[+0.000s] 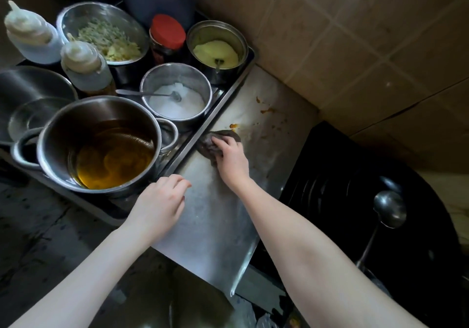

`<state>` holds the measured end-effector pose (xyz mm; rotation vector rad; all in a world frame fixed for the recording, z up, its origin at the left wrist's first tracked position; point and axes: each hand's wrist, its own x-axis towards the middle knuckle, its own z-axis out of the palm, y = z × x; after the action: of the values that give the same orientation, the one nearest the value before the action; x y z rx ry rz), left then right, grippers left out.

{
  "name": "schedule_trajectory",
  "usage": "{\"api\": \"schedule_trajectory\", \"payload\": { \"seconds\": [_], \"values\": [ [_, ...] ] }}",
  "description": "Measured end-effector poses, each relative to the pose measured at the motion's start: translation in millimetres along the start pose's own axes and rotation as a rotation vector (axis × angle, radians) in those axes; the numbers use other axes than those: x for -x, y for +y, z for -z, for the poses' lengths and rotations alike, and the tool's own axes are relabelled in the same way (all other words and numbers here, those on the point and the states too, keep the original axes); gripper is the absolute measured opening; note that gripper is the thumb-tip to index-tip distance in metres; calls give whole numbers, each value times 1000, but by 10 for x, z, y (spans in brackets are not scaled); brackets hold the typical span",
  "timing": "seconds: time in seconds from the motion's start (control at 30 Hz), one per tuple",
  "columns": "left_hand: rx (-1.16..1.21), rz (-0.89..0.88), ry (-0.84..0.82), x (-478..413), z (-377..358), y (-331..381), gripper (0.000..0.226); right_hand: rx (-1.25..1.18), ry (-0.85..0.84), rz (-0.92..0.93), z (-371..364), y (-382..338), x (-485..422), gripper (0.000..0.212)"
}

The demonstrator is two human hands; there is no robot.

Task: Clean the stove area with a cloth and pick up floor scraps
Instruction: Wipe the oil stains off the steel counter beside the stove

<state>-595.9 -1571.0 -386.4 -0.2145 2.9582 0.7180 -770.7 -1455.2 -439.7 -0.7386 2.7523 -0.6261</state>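
My right arm is extended; my right hand (229, 155) lies palm-down, fingers curled over the dark bunched cloth (206, 145), pressing it onto the dull steel counter (215, 216) beside the tray (229, 90) rim, near orange smears (266, 111). My left hand (162, 198) is loosely curled, holding nothing, near the round oil pot (101, 147).

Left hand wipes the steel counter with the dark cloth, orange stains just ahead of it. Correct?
No. In the head view the right hand holds the dark cloth on the steel counter; the left hand holds nothing. Orange stains lie just ahead.
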Motion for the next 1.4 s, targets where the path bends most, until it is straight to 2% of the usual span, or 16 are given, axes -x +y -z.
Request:
{"api": "schedule_trajectory", "payload": {
  "seconds": [0.13, 0.3, 0.37, 0.53, 0.77, 0.87, 1.0, 1.2, 1.3, 1.4],
  "values": [
    [2, 15, 2, -94, -40, 23, 25, -25, 63, -124, 161, 204, -245, 41],
    [-35, -14, 9, -266, -56, 100, 27, -152, 212, -497, 416, 588, -298, 44],
    [-22, -16, 17, -350, -68, 140, 28, -141, 242, -556, 460, 676, -183, 45],
    [-12, -26, 24, -585, -131, 234, 32, -40, 236, -493, 288, 547, 87, 45],
    [-37, -17, 17, -967, -182, 266, 32, -19, 36, -171, 244, 409, -272, 45],
    [9, -2, 67, -1079, -197, 232, 32, -68, 64, -193, 373, 512, -556, 44],
    [34, -11, 92, -1160, -187, 241, 29, -75, 148, -352, 593, 803, -815, 43],
    [51, -6, 100, -1253, -179, 287, 31, -48, 242, -503, 695, 1094, -719, 44],
    [62, -12, 107, -1284, -200, 300, 32, -28, 283, -472, 575, 1049, -500, 45],
    [76, -17, 111, -1332, -198, 314, 31, 13, 214, -327, 428, 982, -277, 45]
  ]
}}
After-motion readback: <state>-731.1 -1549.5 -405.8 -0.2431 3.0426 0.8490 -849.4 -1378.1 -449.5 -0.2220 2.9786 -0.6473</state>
